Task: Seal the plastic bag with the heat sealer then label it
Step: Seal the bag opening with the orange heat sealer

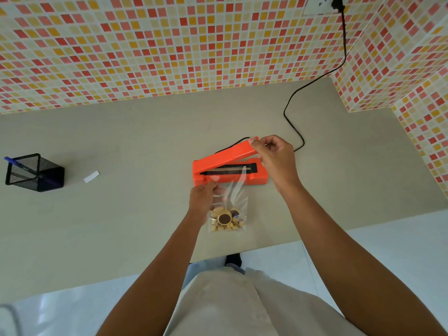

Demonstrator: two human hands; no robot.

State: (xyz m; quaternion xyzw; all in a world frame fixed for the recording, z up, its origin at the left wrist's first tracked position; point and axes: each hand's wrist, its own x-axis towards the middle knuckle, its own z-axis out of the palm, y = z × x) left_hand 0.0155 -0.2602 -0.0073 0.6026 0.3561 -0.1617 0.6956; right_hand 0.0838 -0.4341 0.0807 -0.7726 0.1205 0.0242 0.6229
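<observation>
An orange heat sealer (201, 174) sits in the middle of the beige table (121, 214) with its lid raised. My right hand (276, 158) grips the free end of the lid and holds it up. A clear plastic bag (234, 197) with small biscuits at its bottom lies in front of the sealer, and its open top edge rests across the black sealing strip. My left hand (204, 198) holds the bag's left side. A small white label (91, 176) lies on the table far to the left.
A black mesh pen holder (34, 173) with a blue pen stands at the left edge. The sealer's black cord (294, 112) runs back across the table and up the tiled wall to a socket (320, 4). The table's front edge lies close below the bag.
</observation>
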